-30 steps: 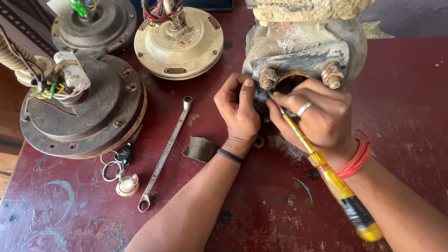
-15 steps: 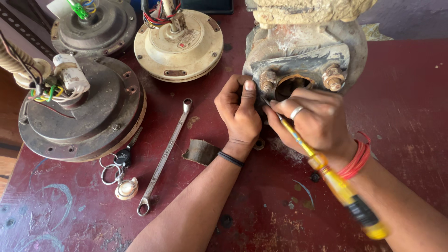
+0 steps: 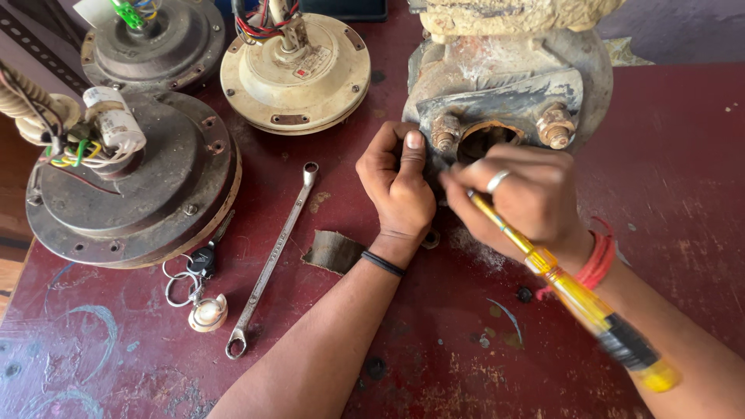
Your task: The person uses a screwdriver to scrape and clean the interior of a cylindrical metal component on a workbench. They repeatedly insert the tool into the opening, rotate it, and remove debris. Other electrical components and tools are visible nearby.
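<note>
right hand grips yellow screwdriver, left hand clenched against pump; wrench nearby.

Left hand presses against the rusty pump housing; just beside it, right hand grips a yellow screwdriver below the housing's opening.

A small red rectangular label is seen on the domed top of the cream round motor housing, up and to the left of the left hand. A white cylindrical capacitor with a printed wrapper is found far left of that hand, on the dark round motor housing. The lower edge of a dark screen-like rectangle is glimpsed above the hand, at the top border.
</note>
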